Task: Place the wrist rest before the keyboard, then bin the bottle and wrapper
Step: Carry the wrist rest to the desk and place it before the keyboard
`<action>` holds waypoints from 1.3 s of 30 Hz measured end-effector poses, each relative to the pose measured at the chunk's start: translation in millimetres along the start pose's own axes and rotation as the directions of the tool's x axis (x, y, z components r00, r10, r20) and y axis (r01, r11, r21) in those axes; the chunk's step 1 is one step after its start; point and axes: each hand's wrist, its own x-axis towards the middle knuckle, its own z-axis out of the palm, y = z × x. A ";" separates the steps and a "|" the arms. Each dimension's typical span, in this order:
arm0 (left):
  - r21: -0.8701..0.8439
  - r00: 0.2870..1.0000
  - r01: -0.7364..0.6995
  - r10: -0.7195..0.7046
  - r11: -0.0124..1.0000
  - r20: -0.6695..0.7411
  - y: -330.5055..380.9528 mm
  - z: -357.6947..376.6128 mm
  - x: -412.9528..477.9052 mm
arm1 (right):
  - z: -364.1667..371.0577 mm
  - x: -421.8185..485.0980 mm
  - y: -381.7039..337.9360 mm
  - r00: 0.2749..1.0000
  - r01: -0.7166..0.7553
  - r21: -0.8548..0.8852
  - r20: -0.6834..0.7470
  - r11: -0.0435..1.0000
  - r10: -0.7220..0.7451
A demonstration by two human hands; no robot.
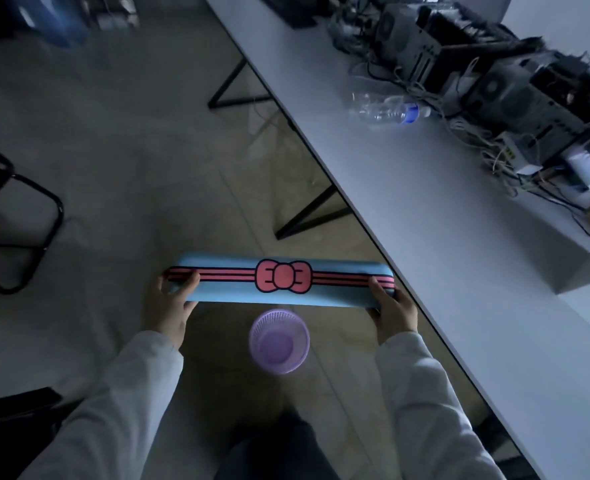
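1. Head view, progress: no step looks finished. The wrist rest [279, 280] is in the air, off the desk's [459, 216] long left edge and over the floor, so it is not yet laid before a keyboard. I cannot make out a keyboard anywhere in this dim frame; it may be out of shot or lost among the dark gear along the far edge.

2. The bottle [387, 110] lies on its side on the desk, toward the far end, just beside the tangle of cables [494, 147] and well apart from the rest. It is not binned. I cannot pick out the wrapper.

3. The bin [279, 341] stands on the floor below the rest, near the long edge, and looks to have nothing in it.

4. Left hand [169, 306]: closed on the rest's left end, thumb on top across the pink stripes, fingers curled under.

5. Right hand [392, 311]: closed on the right end in the same way, thumb on top, fingers below. Between them the rest is held level, bow side up.

6. Left to do, as I judge it: carry the rest to the keyboard, then take bottle and wrapper to the bin.
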 end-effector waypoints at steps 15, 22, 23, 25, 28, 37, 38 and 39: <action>-0.168 0.998 -0.008 -0.001 0.986 -0.057 43.3 -10.2 82.8 | 113.0 47.8 -34.6 0.993 0.007 -0.038 0.121 0.999 -0.003; -0.168 0.997 0.008 -0.021 0.986 -0.076 70.9 -30.8 158.8 | 195.8 64.6 -30.4 0.996 0.014 -0.062 0.089 0.998 -0.008; -0.174 0.996 0.009 -0.024 0.985 -0.083 77.7 -36.8 172.5 | 211.8 65.2 -29.5 0.996 0.014 -0.061 0.086 0.998 -0.009; -0.179 0.997 0.006 -0.020 0.984 -0.073 95.4 -50.3 201.0 | 247.0 63.6 -28.7 0.997 0.015 -0.052 0.079 0.999 -0.011; -0.176 0.997 0.005 -0.019 0.984 -0.076 122.0 -69.3 238.4 | 293.9 58.5 -28.6 0.998 0.024 -0.032 0.061 0.999 -0.022; -0.165 0.997 0.040 -0.050 0.986 -0.057 161.3 -110.6 325.8 | 398.8 69.9 -28.7 0.998 0.022 -0.065 0.060 0.998 -0.018; -0.162 0.997 0.046 -0.056 0.986 -0.057 163.3 -111.7 332.8 | 406.7 72.6 -28.7 0.998 0.019 -0.077 0.054 0.997 -0.014; -0.159 0.996 0.052 -0.062 0.986 -0.060 165.3 -112.1 341.3 | 414.5 77.2 -28.5 0.999 0.016 -0.085 0.053 0.996 -0.011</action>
